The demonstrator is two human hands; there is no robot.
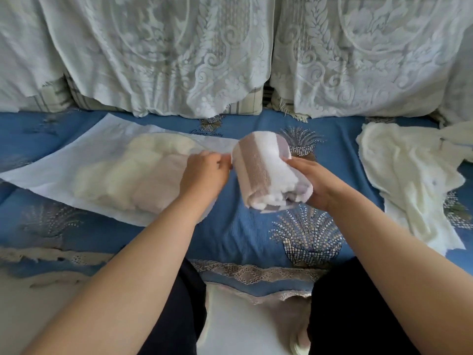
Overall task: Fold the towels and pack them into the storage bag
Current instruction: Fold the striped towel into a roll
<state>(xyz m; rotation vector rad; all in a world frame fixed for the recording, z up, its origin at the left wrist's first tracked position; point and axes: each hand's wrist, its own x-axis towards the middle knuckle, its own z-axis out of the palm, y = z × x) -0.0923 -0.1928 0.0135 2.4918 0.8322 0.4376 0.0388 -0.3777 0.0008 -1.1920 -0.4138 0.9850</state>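
Here both forearms reach forward from the lap over the blue sofa cover (238, 234). The right hand (316, 183) carries the folded striped towel (266, 172): its fingers curl under and round the right side of the bundle, holding it just above the cover, tilted with the far end higher. The wrist is roughly straight, palm turned in toward the towel. The left hand (204, 172) is beside the towel's left edge, at the mouth of the bag (64, 175); its fingers look pinched on the thin rim of the bag, though the exact hold is hard to read.

The step in hand appears to be sliding this towel into the bag. To do it well, the left grip should lift the upper layer of the rim so the mouth gapes wide enough. The right should keep the folds pressed together and lead with the closed fold edge, not the loose ends, so nothing unrolls on the way in. Push it flat alongside the pale towels (133, 175) already showing through the bag.

Farther right an unfolded cream towel (409, 180) lies crumpled on the cover, well apart from the bag. Beyond, lace covers (179, 52) drape the back cushions.
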